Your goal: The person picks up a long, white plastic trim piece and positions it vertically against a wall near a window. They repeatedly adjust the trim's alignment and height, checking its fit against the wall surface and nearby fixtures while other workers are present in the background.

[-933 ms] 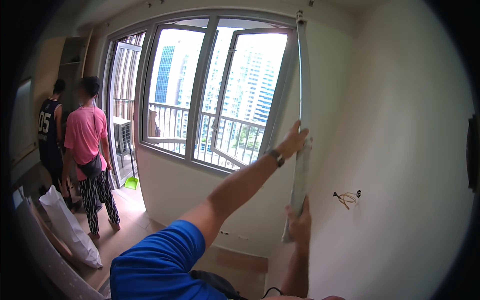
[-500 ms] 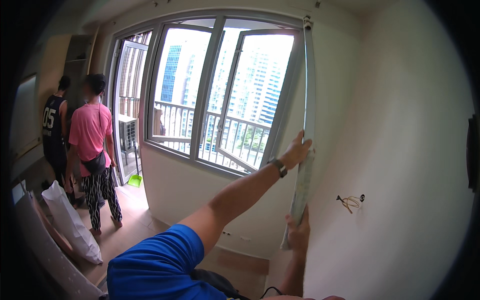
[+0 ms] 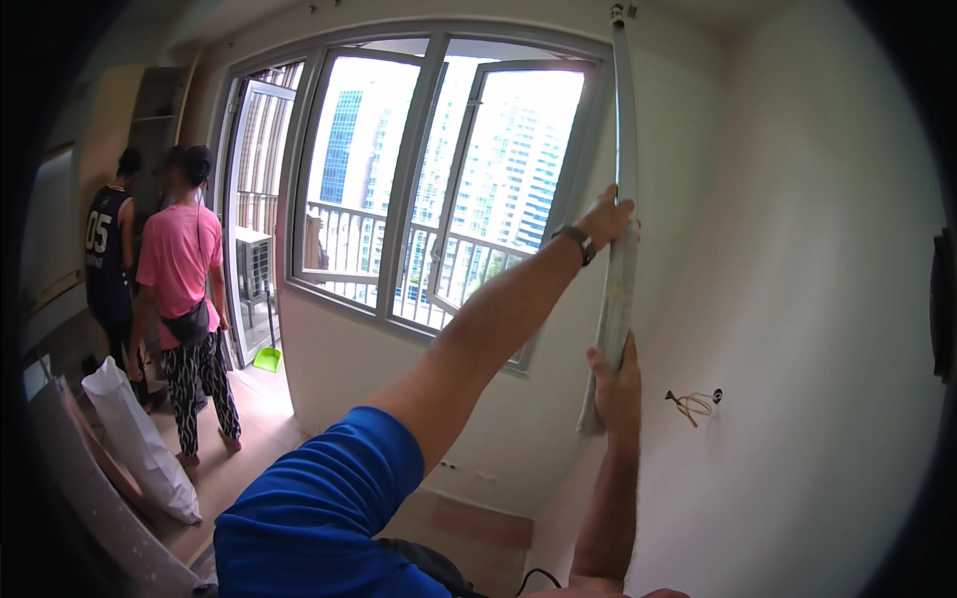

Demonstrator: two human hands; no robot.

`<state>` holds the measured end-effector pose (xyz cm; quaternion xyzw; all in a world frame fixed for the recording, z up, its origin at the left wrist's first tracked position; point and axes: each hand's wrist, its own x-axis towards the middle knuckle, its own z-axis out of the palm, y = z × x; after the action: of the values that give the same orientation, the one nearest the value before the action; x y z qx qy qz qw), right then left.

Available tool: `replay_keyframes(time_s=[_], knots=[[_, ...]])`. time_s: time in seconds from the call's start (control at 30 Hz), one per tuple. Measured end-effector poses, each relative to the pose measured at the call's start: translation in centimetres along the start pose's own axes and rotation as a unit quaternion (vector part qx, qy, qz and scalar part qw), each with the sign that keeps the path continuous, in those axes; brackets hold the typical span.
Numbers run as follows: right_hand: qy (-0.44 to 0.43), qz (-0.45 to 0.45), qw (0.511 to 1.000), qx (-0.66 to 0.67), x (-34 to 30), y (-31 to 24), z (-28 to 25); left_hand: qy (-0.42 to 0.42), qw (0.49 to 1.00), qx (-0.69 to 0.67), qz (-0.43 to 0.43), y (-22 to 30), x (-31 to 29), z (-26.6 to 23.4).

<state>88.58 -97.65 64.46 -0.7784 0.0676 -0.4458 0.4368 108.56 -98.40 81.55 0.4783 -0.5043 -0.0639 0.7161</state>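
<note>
A long, pale, narrow rail (image 3: 624,120) stands almost upright before me, its top end with small metal fittings (image 3: 618,14) close to the ceiling. Its lower stretch seems covered in a cloudy wrapping (image 3: 619,289); I cannot make out the material. My left hand (image 3: 606,217), wearing a dark watch (image 3: 578,243) at the wrist, is closed round the rail at mid-length. Lower down, my right hand (image 3: 618,387) grips the wrapped part near its bottom end. The palms and the rail's back side are hidden.
A grey-framed window (image 3: 404,179) with open panes is ahead. Bare wires (image 3: 693,404) stick out of the right wall (image 3: 797,299). Two people stand at the left, one in a pink shirt (image 3: 181,249), one in a dark vest (image 3: 108,234). A white sack (image 3: 140,439) leans nearby; a green dustpan (image 3: 267,359) lies by the door.
Both my hands have risen and shifted slightly right, carrying the rail upward. Its top end is now nearer the ceiling, beyond the window frame's corner.
</note>
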Motion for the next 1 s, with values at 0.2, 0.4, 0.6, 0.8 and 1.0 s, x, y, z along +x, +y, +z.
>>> replay_keyframes(time_s=[0.2,0.4,0.6,0.8,1.0], knots=[[-0.029,0.024,0.999,0.039,-0.5,-1.8,0.4,0.046,0.996,0.066,0.034,-3.0,3.3,-2.4],[0.009,0.072,0.997,-0.001,-8.9,4.9,0.4,-0.009,0.998,-0.055,-0.015,-6.5,-10.0,1.7],[0.006,0.066,0.997,0.032,-14.2,8.1,2.6,-0.012,0.994,-0.076,-0.083,-6.4,-17.4,0.8],[0.005,0.06,0.995,0.074,-15.5,9.3,4.2,0.008,0.998,-0.057,-0.024,-6.2,-19.0,0.2],[0.005,0.052,0.997,0.054,-14.4,7.0,6.3,0.004,0.996,-0.054,-0.077,-4.5,-18.3,-2.8]])
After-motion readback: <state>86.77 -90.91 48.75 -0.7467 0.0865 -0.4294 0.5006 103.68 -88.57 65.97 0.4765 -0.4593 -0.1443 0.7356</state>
